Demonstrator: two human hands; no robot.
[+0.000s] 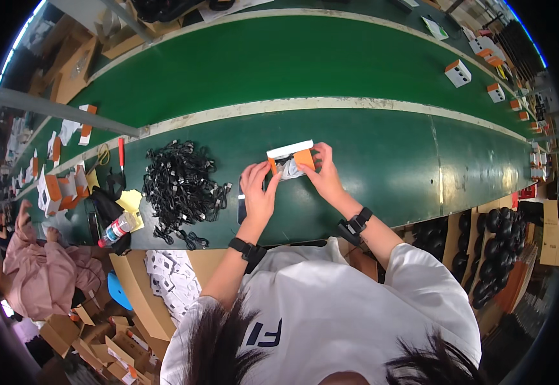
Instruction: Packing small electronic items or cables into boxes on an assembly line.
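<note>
A small white and orange box (303,158) is held above the green table in front of me, its top open. Its white lid flap (290,148) is raised on the far side. Inside lies something whitish, perhaps a plastic bag, with a dark item I cannot make out. My left hand (258,192) grips the box's left side, thumb at the opening. The right hand (326,174) is closed on the right end, its thumb on the orange side panel. Beside my left wrist a dark flat object (241,208) lies partly hidden.
Left of my hands is a heap of black cables (180,186). Beyond it lie a red-handled tool (121,153), yellow paper (132,206) and a bottle (118,228). A green conveyor belt (279,64) carries boxes (458,74). A person in pink (48,269) sits at left.
</note>
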